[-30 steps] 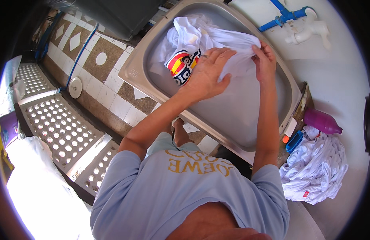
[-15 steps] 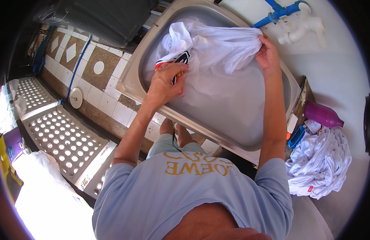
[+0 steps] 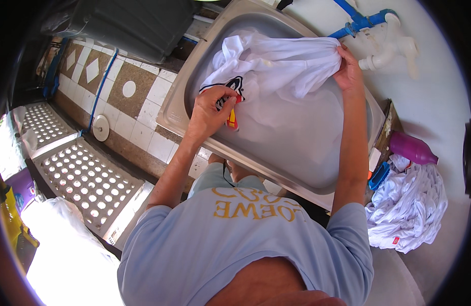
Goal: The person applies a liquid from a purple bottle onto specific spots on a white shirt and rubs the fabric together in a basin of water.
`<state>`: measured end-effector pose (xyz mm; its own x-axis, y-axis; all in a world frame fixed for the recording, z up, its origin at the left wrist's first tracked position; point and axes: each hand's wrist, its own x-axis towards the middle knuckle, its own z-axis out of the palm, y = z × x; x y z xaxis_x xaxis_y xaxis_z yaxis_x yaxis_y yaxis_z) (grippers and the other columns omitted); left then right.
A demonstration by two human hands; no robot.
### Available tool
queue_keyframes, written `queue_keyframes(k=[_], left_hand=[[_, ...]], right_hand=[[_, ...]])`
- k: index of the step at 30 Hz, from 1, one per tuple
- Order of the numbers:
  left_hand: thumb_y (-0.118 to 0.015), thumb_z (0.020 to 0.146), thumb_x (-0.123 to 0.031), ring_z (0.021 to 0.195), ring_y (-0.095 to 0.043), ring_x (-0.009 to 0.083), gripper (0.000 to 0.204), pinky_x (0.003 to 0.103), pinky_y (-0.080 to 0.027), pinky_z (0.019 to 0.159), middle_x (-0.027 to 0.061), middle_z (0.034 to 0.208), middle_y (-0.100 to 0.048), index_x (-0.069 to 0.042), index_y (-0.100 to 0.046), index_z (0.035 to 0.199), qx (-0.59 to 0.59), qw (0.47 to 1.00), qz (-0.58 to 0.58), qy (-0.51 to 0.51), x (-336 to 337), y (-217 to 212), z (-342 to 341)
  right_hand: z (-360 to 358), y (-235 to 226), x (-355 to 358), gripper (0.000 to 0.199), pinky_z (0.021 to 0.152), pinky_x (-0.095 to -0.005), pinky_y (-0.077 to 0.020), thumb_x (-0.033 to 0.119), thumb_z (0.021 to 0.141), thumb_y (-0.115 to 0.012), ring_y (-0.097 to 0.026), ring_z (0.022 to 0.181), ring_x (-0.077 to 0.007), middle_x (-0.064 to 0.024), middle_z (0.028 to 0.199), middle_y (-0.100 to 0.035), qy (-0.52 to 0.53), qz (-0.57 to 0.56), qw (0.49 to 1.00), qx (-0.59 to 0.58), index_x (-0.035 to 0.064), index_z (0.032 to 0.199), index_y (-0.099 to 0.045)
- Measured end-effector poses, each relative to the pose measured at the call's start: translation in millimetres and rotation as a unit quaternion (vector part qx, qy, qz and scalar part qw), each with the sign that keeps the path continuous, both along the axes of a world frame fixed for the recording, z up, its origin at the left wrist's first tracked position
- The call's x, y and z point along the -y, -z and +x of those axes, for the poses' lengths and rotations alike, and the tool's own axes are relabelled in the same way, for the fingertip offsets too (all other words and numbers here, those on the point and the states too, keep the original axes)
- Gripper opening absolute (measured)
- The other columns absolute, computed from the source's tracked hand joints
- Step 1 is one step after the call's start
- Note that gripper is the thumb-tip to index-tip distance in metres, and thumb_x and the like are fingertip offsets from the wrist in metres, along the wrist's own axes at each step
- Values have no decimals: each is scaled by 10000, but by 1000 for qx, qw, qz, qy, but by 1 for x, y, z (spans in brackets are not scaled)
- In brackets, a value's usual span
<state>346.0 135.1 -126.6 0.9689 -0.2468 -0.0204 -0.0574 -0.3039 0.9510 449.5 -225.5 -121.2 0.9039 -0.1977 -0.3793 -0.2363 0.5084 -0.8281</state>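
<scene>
A white garment (image 3: 276,60) lies stretched across the sink (image 3: 170,109), partly in cloudy grey water. At its left end, the fingers of my left hand (image 3: 209,111) are closed on a part with black, red and yellow trim, and a red and yellow strip hangs out below the fingers. My right hand (image 3: 349,73) grips the bunched right end of the garment, near the sink's far right rim. The cloth between my hands is gathered into long folds. Some of it sinks below the cloudy surface and cannot be made out.
A white tap (image 3: 391,48) on a blue pipe (image 3: 362,23) juts from the wall beside my right hand. To the right lie a purple bottle (image 3: 412,148), a blue brush (image 3: 379,176) and piled white cloths (image 3: 408,209). Perforated grey plastic (image 3: 85,178) stands left; a dark bin (image 3: 133,28) is far left.
The view has shifted slightly. More of the printed trim and the red and yellow strip shows at my left fingers. Both hands keep hold of the garment.
</scene>
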Motion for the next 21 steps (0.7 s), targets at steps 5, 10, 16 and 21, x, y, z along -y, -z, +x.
queue_keyframes(k=[5, 10, 16, 21], left_hand=[[-631, 807, -29, 774, -652, 210, 118, 297, -506, 675, 115, 847, -663, 19, -642, 914, 76, 994, 42, 62, -3, -4, 5], [-633, 814, -20, 826, -654, 219, 140, 299, -511, 736, 121, 885, -660, 17, -638, 948, 36, 998, 27, 37, -6, -12, 23], [-618, 832, -22, 887, -657, 203, 196, 306, -521, 759, 114, 963, -669, -2, -629, 1027, 104, 993, 31, 46, 12, -9, 49], [-553, 856, 9, 912, -654, 203, 220, 308, -512, 777, 124, 973, -665, -7, -595, 1072, 43, 998, 9, 38, 18, -1, 55]], right_hand=[[4, 8, 9, 344, 948, -376, -443, 159, 851, -644, -571, 1061, -205, -55, 1111, -611, -30, 4, 999, -12, 53, 1169, -565], [4, 10, 13, 333, 947, -374, -447, 153, 858, -635, -576, 1058, -192, -50, 1095, -622, -30, -1, 999, -34, 56, 1170, -569], [-1, -21, -48, 306, 851, -327, -496, 25, 834, -618, -613, 967, -199, -76, 1039, -640, -27, 49, 998, 36, 26, 1135, -567], [-35, -10, -153, 275, 790, -297, -516, 16, 848, -606, -615, 940, -179, -82, 1070, -621, -62, -85, 983, 148, 31, 1120, -567]])
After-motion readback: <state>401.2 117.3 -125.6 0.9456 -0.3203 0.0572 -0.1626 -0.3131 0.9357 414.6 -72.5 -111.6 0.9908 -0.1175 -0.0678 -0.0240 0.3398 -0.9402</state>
